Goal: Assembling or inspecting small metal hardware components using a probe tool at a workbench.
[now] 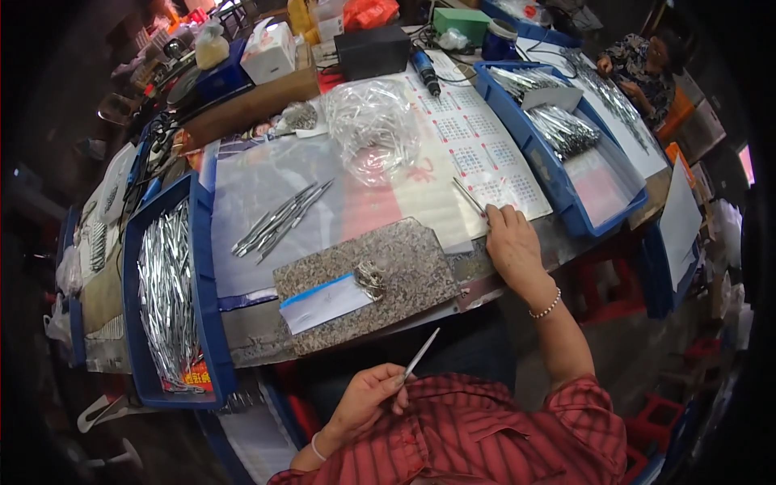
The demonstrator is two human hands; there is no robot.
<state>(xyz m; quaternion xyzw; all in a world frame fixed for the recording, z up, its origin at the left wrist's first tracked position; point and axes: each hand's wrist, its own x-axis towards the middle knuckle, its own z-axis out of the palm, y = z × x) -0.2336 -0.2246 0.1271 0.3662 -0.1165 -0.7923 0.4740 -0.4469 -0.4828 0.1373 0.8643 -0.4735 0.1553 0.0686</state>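
Note:
My left hand, close to my body below the table edge, pinches a slim, pale metal piece that tapers upward. Out on the table at the right, my right hand has its fingertips closed on the near end of a slim silver tweezers-like piece. Between the hands lies a speckled stone slab. It bears a small heap of tiny metal parts and a white paper strip with a blue edge. Several slim metal pieces lie loosely bunched on the plastic sheet beyond.
A blue tray full of slim metal pieces stands at the left. Another blue tray is at the right. A clear plastic bag, a blue-black power tool and a dark box lie farther back. Another person sits far right.

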